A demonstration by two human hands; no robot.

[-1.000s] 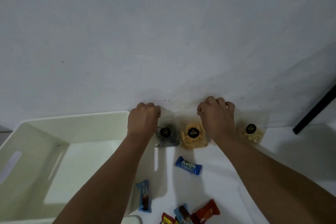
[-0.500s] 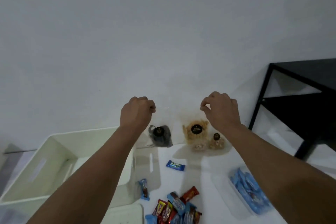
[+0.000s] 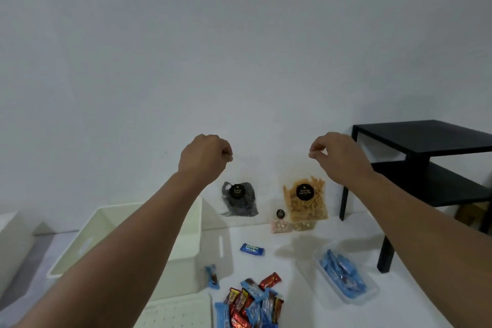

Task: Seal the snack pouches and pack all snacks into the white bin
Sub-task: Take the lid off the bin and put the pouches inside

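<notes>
My left hand (image 3: 205, 158) is raised and pinches the top of a clear pouch of dark snacks (image 3: 239, 198), which hangs below it in front of the wall. My right hand (image 3: 336, 154) pinches the top of a clear pouch of orange sticks (image 3: 306, 201), held up at the same height. A third small pouch (image 3: 282, 224) stands on the white table below and between them. The white bin (image 3: 209, 234) stands to the left, partly hidden by my left arm. Loose wrapped candies (image 3: 253, 303) lie piled near the table's front edge.
A blue candy (image 3: 252, 249) and another blue-wrapped one (image 3: 212, 275) lie by the bin. To the right sits a clear tray of blue wrappers (image 3: 343, 274), and a black shelf (image 3: 426, 168) stands behind it. A white perforated lid (image 3: 181, 311) lies at the front.
Both hands rose from the table's back edge, each lifting a pouch. The view pulled back, bringing the shelf, the tray and the candy pile into sight.
</notes>
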